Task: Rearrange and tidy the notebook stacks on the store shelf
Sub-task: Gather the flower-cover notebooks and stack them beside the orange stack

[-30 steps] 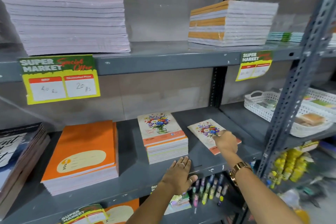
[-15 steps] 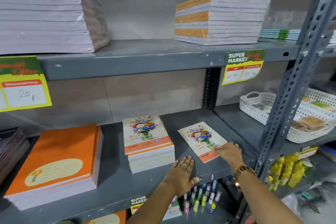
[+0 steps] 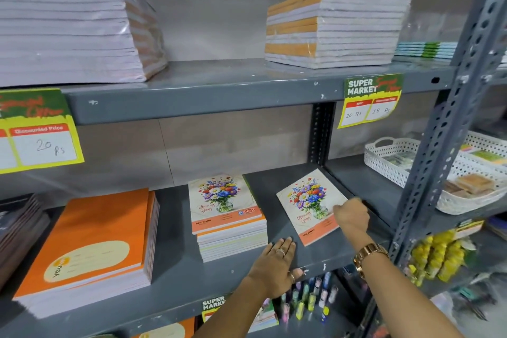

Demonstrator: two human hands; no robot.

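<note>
The loose floral notebook [image 3: 310,206] is seen lying alone on the grey shelf [image 3: 175,230], skewed, right of the floral stack [image 3: 227,217]. Since half a second ago, the right hand [image 3: 351,215] has been curled over its right edge; whether the fingers grip cannot be told. The left hand [image 3: 274,266] stays flat, fingers together, at the shelf's front.

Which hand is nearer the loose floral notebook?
Right. The right hand rests on the loose floral notebook at its right edge. The left hand lies flat on the shelf in front of it, apart from it.
</note>
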